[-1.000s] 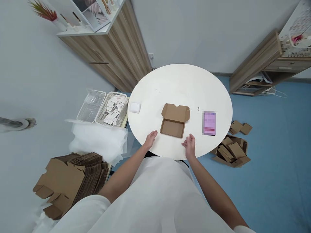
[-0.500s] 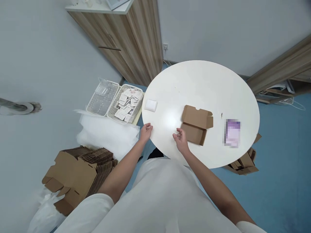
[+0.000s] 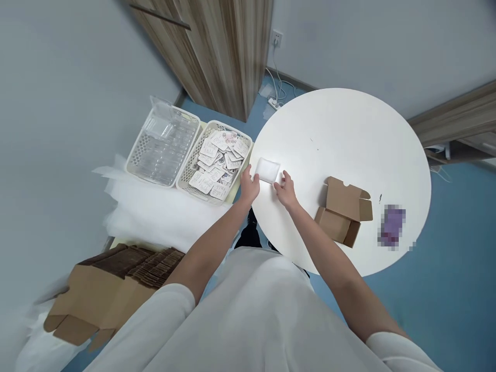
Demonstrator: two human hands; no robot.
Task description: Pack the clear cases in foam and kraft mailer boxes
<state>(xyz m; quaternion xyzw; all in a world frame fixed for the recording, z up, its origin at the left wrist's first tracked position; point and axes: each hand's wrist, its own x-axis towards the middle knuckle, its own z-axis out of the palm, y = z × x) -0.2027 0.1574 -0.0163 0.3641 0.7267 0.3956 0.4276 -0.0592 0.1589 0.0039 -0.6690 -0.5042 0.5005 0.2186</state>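
Note:
A small white wrapped packet (image 3: 267,170) lies near the left edge of the round white table (image 3: 349,129). My left hand (image 3: 249,186) is at its left side, thumb and fingers apart, with nothing held. Close to the packet's lower right corner is my right hand (image 3: 285,191), its fingers parted and nothing in it; whether it touches the packet I cannot tell. To the right, an open brown cardboard box (image 3: 343,201) stands with its lid folded back.
A blurred purple item (image 3: 392,226) is at the table's right. Left of the table are a basket of cards (image 3: 217,165), a basket of clear plastic cases (image 3: 165,150), white sheets (image 3: 155,212) and stacked flat cardboard (image 3: 101,294).
Both hands have moved up to the white packet, one on either side. The view has shifted, so the table and box appear farther right.

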